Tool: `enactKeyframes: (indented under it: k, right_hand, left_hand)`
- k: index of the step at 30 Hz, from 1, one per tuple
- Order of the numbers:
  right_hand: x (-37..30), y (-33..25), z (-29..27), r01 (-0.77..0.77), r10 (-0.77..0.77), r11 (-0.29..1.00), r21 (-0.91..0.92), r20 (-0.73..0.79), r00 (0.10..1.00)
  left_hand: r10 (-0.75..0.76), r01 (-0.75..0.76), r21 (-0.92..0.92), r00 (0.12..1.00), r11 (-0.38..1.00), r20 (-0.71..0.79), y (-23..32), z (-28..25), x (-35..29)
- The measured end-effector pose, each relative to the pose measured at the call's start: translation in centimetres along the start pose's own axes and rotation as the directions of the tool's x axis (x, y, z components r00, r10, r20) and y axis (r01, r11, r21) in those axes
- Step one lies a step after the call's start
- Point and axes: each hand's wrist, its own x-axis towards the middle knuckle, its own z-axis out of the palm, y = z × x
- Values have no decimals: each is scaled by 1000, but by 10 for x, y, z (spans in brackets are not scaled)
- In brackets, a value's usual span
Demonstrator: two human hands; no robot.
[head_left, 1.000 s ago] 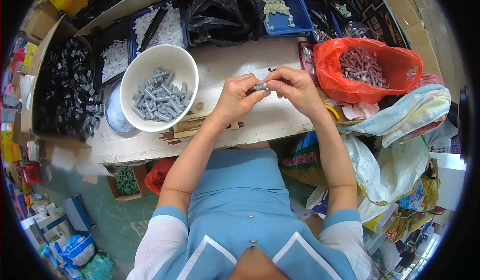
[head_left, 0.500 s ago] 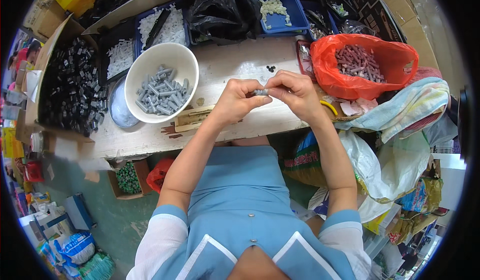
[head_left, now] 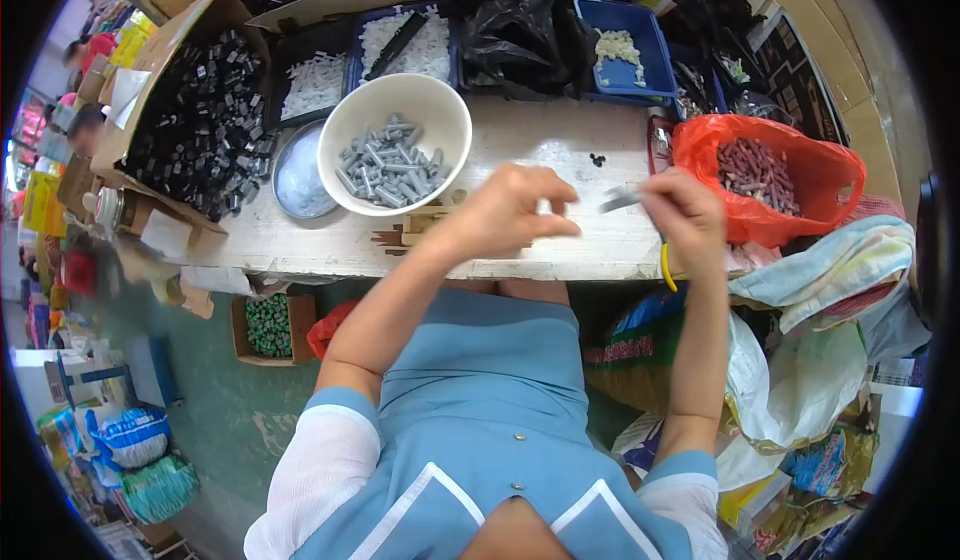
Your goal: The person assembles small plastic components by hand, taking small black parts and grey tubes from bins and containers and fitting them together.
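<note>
My right hand (head_left: 688, 215) pinches a small grey cylindrical piece (head_left: 620, 198) by one end, its other end pointing left; motion blurs it. My left hand (head_left: 510, 210) hovers over the white worktable with fingers apart and nothing between them. Behind it to the left stands a white bowl (head_left: 335, 125) holding many grey plastic cylinders (head_left: 395, 165). A few tiny black pieces (head_left: 597, 160) lie on the table between and beyond my hands. Beside my right hand, a red plastic bag (head_left: 697, 145) holds purplish-brown pieces (head_left: 755, 175).
A box of black parts (head_left: 195, 120) stands at the left, near a round metal dish (head_left: 283, 175). White pieces fill trays (head_left: 400, 45) at the back; a blue tray (head_left: 625, 85) holds cream bits. A wooden block (head_left: 425, 228) and yellow handle (head_left: 667, 265) lie near the front edge.
My hands have come apart: the left has let go of the grey piece and opened, while the right has moved rightward with it. The whole view has shifted slightly.
</note>
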Motion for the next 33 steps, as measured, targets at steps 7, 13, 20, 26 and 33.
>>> enactKeyframes:
  k: [7, 13, 20, 26, 33]
  right_hand:
    - [3, 32, -132, -160, -35, 959, -235, -658, 753]
    - [5, 33, -91, -161, -127, 860, -483, -510, 851]
    - [25, 67, -8, 74, -96, 874, -480, -23, 995]
    - [39, 88, 21, 38, 16, 877, -478, 109, 994]
    - [52, 99, 34, 67, -5, 833, -549, 114, 994]
  left_hand:
    - [-220, 355, 802, 934, 480, -282, -54, -102, -22]
    - [-360, 250, 939, 920, 235, -154, -77, -102, -17]
    - [-285, 291, 893, 938, 343, -197, -86, -113, -22]
    - [-324, 504, 415, 842, 758, -430, -33, -105, -7]
    - [-105, 172, 169, 933, 971, -344, 2, -34, 2]
